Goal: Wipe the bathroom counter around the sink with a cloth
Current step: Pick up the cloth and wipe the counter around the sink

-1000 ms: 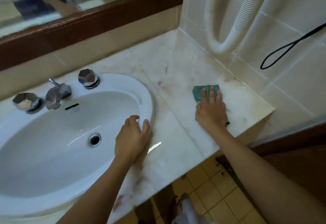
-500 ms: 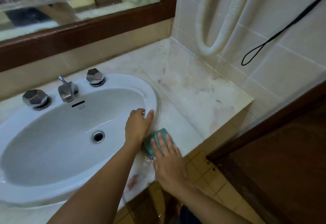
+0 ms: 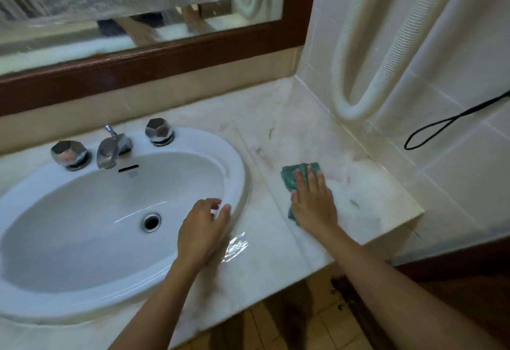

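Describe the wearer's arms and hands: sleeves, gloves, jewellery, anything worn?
Both forearms are bare as far as the frame shows, with no sleeves in view. The left hand and right hand wear no gloves; no rings, watch or wristband are visible. No markings are discernible.

Cloth (image 3: 289, 181): teal green. Sink (image 3: 234, 162): glossy white. Counter (image 3: 276, 261): cream marble (faint pinkish veining). Taps (image 3: 159, 131): chrome. Mirror frame (image 3: 165, 58): reddish-brown wood. Hose (image 3: 386, 54): white, ribbed. Wall tiles (image 3: 455, 178): off-white.

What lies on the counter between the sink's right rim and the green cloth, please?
Only bare marble counter with a seam line and faint reddish stains; nothing stands between the sink and the cloth in the head view.
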{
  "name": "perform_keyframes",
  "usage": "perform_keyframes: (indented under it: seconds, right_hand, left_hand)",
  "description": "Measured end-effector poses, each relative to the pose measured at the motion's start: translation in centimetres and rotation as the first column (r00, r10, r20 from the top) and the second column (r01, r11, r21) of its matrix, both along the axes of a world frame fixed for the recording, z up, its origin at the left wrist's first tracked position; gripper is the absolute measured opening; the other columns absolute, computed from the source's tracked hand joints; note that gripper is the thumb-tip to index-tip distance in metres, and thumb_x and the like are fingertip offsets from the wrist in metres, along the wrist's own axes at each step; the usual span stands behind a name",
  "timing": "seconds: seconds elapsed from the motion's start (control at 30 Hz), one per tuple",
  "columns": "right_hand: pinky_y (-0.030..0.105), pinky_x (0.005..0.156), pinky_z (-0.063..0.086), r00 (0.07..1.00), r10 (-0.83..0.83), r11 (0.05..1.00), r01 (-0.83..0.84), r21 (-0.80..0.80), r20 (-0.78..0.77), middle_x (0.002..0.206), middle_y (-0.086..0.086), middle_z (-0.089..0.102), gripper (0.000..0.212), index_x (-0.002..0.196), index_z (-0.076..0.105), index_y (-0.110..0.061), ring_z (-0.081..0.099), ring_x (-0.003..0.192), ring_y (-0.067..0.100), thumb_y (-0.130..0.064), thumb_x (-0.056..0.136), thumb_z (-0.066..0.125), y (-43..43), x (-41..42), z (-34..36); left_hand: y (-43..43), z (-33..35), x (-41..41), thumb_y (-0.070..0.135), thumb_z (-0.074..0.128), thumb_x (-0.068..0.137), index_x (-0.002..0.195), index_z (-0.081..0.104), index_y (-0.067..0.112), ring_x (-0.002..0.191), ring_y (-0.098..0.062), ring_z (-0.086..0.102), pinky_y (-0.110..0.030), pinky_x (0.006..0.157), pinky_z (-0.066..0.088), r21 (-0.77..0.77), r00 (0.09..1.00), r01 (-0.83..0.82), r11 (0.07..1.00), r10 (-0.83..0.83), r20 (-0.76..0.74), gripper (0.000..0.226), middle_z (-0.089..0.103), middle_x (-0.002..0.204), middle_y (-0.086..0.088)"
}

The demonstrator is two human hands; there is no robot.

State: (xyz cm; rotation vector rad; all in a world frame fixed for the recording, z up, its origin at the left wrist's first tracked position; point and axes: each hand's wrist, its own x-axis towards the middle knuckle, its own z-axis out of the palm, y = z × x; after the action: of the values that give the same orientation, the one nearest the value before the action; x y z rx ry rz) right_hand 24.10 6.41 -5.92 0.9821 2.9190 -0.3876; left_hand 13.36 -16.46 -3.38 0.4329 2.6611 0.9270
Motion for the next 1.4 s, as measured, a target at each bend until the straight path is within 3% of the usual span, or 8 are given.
perform_keyframes:
  seconds: [0.13,0.33,0.53,0.67,0.83,1.0,1.2,1.4]
  right_hand:
    - [0.045,0.107,0.034,0.978,0.205,0.979,-0.205,0.012,-0.029,0.157,0.006,0.027,0.061,0.148,0.032,-0.019,0.022,0.144,0.028,-0.041,0.093,0.019,5.5,-1.3,-0.3]
    - [0.046,0.115,0.017,0.987,-0.157,0.986,0.158,0.057,-0.014,0.16,0.012,0.01,0.058,0.153,0.016,-0.015,0.011,0.146,0.032,-0.036,0.1,0.026,13.9,-10.1,-0.7]
    - [0.048,0.117,0.014,0.996,-0.076,0.997,0.075,0.028,0.038,0.161,0.012,0.004,0.058,0.153,0.01,-0.015,0.006,0.146,0.035,-0.038,0.101,0.022,17.5,-20.7,-0.2]
    - [0.044,0.115,0.019,0.976,0.21,0.978,-0.21,0.004,-0.053,0.161,0.008,0.01,0.055,0.153,0.017,-0.019,0.008,0.147,0.03,-0.039,0.101,0.021,12.9,-22.4,-0.6]
    - [0.038,0.109,0.029,0.797,0.597,0.802,-0.597,0.037,-0.091,0.159,0.001,0.02,0.057,0.151,0.026,-0.024,0.015,0.147,0.023,-0.038,0.095,0.02,5.6,-12.0,-1.0]
    - [0.047,0.104,0.037,0.917,0.39,0.92,-0.385,0.072,-0.087,0.156,0.013,0.028,0.062,0.147,0.034,-0.015,0.026,0.142,0.035,-0.04,0.093,0.019,12.0,-14.6,-1.2]
    - [0.043,0.116,0.015,0.963,0.267,0.964,-0.267,0.005,-0.019,0.162,0.004,0.005,0.055,0.153,0.013,-0.021,0.003,0.147,0.029,-0.037,0.102,0.022,12.7,-27.8,-0.7]
    - [0.038,0.116,0.012,0.73,0.684,0.727,-0.682,-0.082,-0.005,0.162,-0.003,0.003,0.051,0.153,0.017,-0.029,0.0,0.148,0.02,-0.033,0.103,0.027,8.5,-28.3,0.6]
  left_hand:
    - [2.2,0.1,-0.8,0.051,0.057,0.084,0.136,0.046,0.029,0.117,-0.016,0.055,-0.034,0.094,0.044,-0.007,0.998,-0.03,1.0,0.03,0.047,0.057,0.05,0.14,0.009]
    - [6.5,-0.2,-1.8,0.059,0.05,0.085,0.145,0.021,0.032,0.114,-0.026,0.057,-0.037,0.087,0.044,-0.059,0.997,-0.02,0.998,0.024,0.069,0.072,0.044,0.145,0.008]
    - [6.9,-0.5,-1.4,0.064,0.042,0.088,0.147,0.017,0.026,0.119,-0.022,0.053,-0.039,0.088,0.045,-0.126,0.997,-0.076,0.989,0.073,-0.024,0.075,0.039,0.147,0.008]
    - [7.2,-0.2,-1.4,0.064,0.035,0.091,0.149,0.018,0.027,0.129,-0.017,0.046,-0.037,0.096,0.042,-0.131,0.994,-0.112,0.985,0.112,-0.006,0.071,0.032,0.152,0.013]
    - [7.3,0.3,-1.4,0.057,0.031,0.096,0.15,0.019,0.026,0.135,-0.012,0.038,-0.032,0.098,0.034,-0.116,0.989,-0.146,0.982,0.147,-0.004,0.063,0.027,0.155,0.016]
    - [7.3,0.0,-1.4,0.058,0.03,0.096,0.149,0.02,0.027,0.133,-0.009,0.04,-0.03,0.096,0.035,-0.109,0.989,-0.15,0.983,0.151,-0.008,0.062,0.025,0.155,0.018]
    - [7.4,-0.3,-1.3,0.056,0.028,0.097,0.148,0.021,0.028,0.13,-0.009,0.041,-0.028,0.089,0.032,-0.119,0.987,-0.157,0.98,0.158,-0.007,0.059,0.027,0.152,0.019]
    - [7.1,-0.2,-1.1,0.051,0.024,0.1,0.148,0.025,0.032,0.126,-0.016,0.047,-0.033,0.09,0.035,-0.085,0.984,-0.177,0.98,0.179,0.008,0.052,0.037,0.149,0.016]
